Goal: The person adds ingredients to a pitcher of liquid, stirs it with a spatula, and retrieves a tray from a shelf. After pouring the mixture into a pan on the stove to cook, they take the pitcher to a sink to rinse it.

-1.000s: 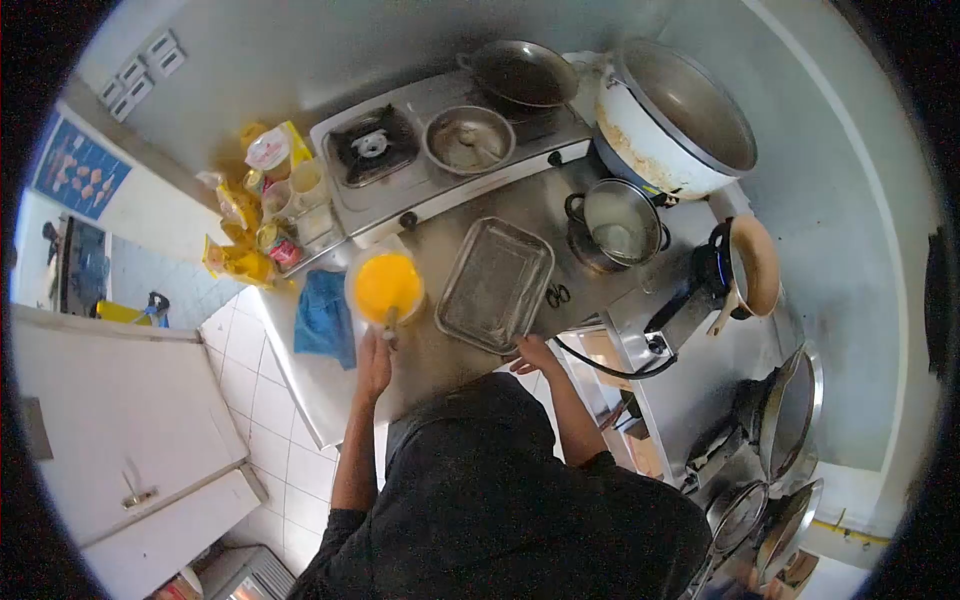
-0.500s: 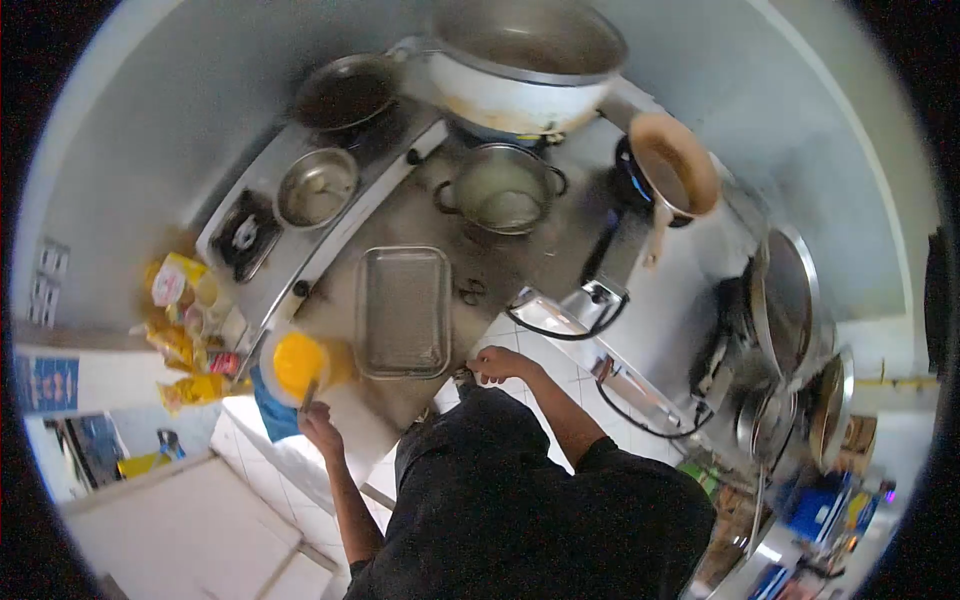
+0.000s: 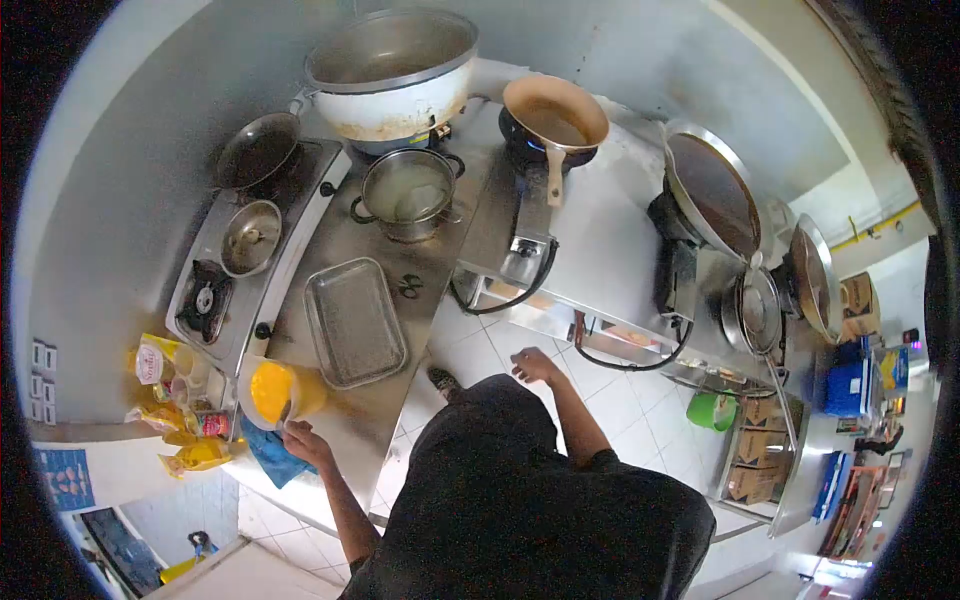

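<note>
My left hand (image 3: 308, 443) is closed round a thin utensil handle (image 3: 288, 408) at the rim of a clear plastic container of yellow liquid (image 3: 272, 391). The utensil's lower end is hidden. This container stands at the counter's near left corner, beside a blue cloth (image 3: 272, 455). Over the tiled floor, my right hand (image 3: 538, 366) hangs in the air with loosely curled, slightly parted fingers and nothing visible in it. A rectangular metal tray (image 3: 357, 322) lies on the counter, with dark-handled scissors (image 3: 409, 287) to its right.
A two-handled pot (image 3: 407, 195) and a large white cooker (image 3: 400, 105) stand farther back. To the left is a gas stove (image 3: 290, 262) with pans. A frying pan (image 3: 555, 110) sits over a blue flame. Wide pans of dark liquid (image 3: 712, 195) stand at right.
The view has turned rightward, shifting the counter's things left in the picture. My right hand has moved away from my body, out over the floor. My left hand stays at the yellow liquid.
</note>
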Motion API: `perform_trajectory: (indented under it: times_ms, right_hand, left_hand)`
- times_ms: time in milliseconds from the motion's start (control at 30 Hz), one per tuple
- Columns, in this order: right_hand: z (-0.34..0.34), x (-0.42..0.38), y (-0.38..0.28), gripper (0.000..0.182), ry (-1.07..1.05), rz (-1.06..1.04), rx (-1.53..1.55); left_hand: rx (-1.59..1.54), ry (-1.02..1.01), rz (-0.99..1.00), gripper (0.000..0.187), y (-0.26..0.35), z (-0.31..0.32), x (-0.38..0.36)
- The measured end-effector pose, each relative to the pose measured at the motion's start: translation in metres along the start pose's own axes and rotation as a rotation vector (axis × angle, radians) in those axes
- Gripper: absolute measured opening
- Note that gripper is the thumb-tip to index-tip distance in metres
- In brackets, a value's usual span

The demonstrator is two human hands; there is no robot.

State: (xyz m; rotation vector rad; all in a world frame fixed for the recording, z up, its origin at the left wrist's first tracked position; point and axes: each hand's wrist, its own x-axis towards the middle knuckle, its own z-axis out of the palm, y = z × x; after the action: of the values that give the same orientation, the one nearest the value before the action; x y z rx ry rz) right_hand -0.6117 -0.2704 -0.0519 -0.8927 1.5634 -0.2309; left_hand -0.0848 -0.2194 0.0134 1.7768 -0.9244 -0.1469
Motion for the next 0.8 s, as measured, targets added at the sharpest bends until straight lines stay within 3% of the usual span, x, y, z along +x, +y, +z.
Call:
perform_trajectory:
  times_ms: [67,100,133,200,233,267,333,400,500,533,600,633,733,800]
  right_hand:
    - [-0.014,0.002,-0.012,0.038,0.031,-0.007,0.382]
    - [-0.027,0.004,-0.010,0.039,0.035,-0.174,0.500]
    - [-0.044,-0.010,-0.042,0.040,0.079,-0.214,0.575]
    - [-0.086,0.027,-0.060,0.049,0.309,-0.360,0.553]
    - [-0.107,0.008,-0.098,0.056,0.425,-0.416,0.444]
    - [-0.137,0.029,-0.111,0.067,0.399,-0.354,0.565]
    - [-0.152,-0.024,-0.191,0.077,0.580,-0.476,0.684]
    - [-0.180,-0.016,-0.226,0.077,0.637,-0.472,0.741]
    - [-0.230,0.036,-0.243,0.078,0.282,-0.393,0.822]
    - [-0.232,0.048,-0.248,0.058,0.329,-0.404,0.813]
    - [-0.238,0.088,-0.234,0.047,0.502,-0.486,0.486]
    - [-0.238,0.101,-0.231,0.044,0.584,-0.527,0.321]
    - [-0.210,0.061,-0.251,0.040,0.829,-0.564,0.302]
    - [-0.206,0.065,-0.254,0.037,0.865,-0.459,0.242]
  left_hand:
    - [-0.006,0.023,0.033,0.053,0.009,0.000,-0.001]
    - [-0.010,0.036,0.048,0.053,0.015,0.001,-0.001]
    - [-0.005,0.040,0.060,0.052,0.015,0.003,-0.001]
    - [0.014,0.052,0.072,0.051,0.010,0.003,-0.001]
    - [-0.008,0.037,0.060,0.050,0.010,0.002,-0.003]
    - [-0.026,0.021,0.051,0.049,0.010,0.001,-0.002]
    - [-0.072,0.005,0.028,0.047,0.013,0.000,0.001]
    - [-0.124,-0.005,-0.013,0.046,0.019,-0.001,-0.002]
    - [-0.168,-0.013,-0.103,0.045,0.014,-0.001,-0.003]
    - [-0.204,-0.022,-0.109,0.045,0.012,-0.001,-0.002]
    - [-0.201,-0.007,-0.141,0.045,0.009,0.000,-0.002]
    - [-0.201,0.001,-0.156,0.045,0.009,0.001,-0.002]
    - [-0.167,0.081,-0.173,0.042,0.020,0.008,-0.003]
    - [-0.144,0.116,-0.138,0.039,0.009,0.008,-0.003]
